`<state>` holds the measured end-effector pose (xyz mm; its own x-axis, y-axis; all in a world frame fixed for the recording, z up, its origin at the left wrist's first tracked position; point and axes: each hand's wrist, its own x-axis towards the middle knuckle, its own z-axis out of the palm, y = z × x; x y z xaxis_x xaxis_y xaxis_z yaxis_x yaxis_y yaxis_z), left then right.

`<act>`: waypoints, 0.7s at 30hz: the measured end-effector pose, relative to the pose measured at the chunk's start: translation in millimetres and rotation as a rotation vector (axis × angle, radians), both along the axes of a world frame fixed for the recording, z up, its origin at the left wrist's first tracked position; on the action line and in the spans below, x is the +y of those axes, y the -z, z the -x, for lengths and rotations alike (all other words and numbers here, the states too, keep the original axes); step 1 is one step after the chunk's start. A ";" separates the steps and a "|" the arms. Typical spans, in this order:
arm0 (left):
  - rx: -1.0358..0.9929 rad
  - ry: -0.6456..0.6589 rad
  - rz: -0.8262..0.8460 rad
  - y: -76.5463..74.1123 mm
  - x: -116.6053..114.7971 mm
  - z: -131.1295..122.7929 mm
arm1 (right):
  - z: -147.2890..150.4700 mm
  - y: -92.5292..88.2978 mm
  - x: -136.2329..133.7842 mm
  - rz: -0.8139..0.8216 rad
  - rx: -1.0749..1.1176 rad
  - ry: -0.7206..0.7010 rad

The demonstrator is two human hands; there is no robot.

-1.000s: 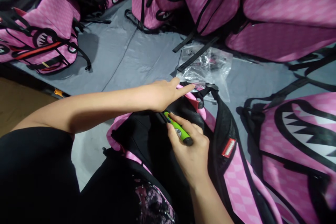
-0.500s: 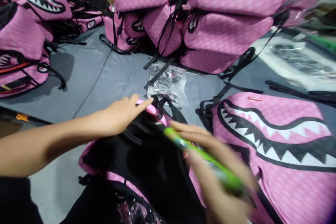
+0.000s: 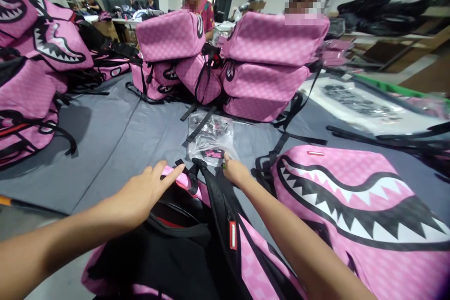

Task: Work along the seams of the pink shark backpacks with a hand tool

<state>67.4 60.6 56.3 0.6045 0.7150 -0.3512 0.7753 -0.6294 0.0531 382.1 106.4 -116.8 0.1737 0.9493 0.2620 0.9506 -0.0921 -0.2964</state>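
Note:
An unzipped pink-and-black backpack lies in front of me, its dark inside showing. At its pink top edge, my left hand is closed on the fabric, forefinger stretched out near the top loop. My right hand reaches past the shoulder strap, fingers curled beside a clear plastic bag. A small bit of lime green shows at those fingertips; the rest of that green tool is hidden by the hand. Inside the clear bag lies a pink-and-black piece.
Another pink backpack with a shark-mouth print lies at right. Stacked pink backpacks stand at the back, more backpacks at left. Beyond are a white printed sheet and people, one in a patterned shirt.
My right hand, with the green tool, has moved forward from the backpack's opening to the clear bag. The left hand stays on the top edge. The view has tilted up.

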 end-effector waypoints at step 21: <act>0.077 0.019 -0.103 18.7 8.6 -9.1 | 18.5 20.4 62.1 0.118 -0.527 -0.392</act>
<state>76.5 69.2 37.6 0.5925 0.7383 -0.3223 0.7622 -0.6433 -0.0724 363.6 168.5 -137.2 -0.3126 0.9438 0.1075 0.9353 0.2861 0.2082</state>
